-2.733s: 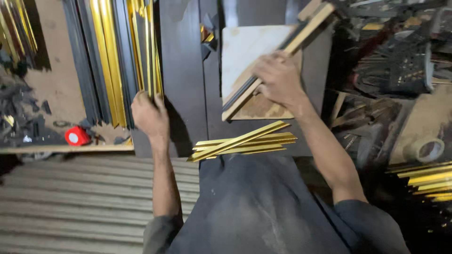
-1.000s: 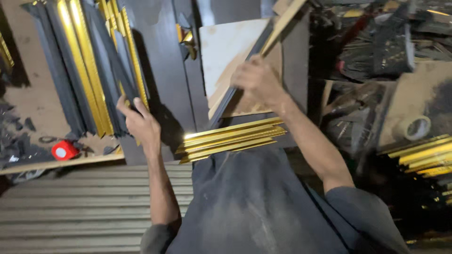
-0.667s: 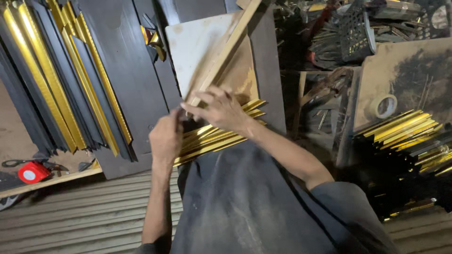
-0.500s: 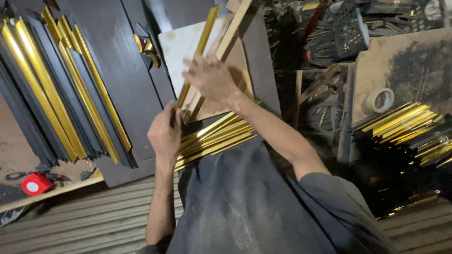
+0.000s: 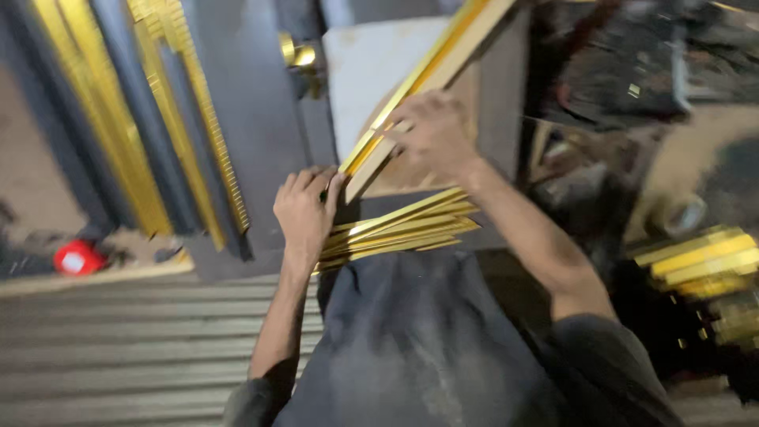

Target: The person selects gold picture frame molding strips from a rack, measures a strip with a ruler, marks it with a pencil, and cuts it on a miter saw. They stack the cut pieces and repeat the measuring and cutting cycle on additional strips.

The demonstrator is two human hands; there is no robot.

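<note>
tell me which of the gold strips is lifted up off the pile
The long gold strip in the right hand, slanting up toward the top of the picture. The other gold strips lie stacked near flat on the lap, with the left hand at their end.

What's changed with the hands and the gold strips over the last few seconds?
The left hand left the leaning gold mouldings and moved right onto the stack of gold strips. The right hand lifted one gold strip up at a slant. The stack stays on the lap.
</note>
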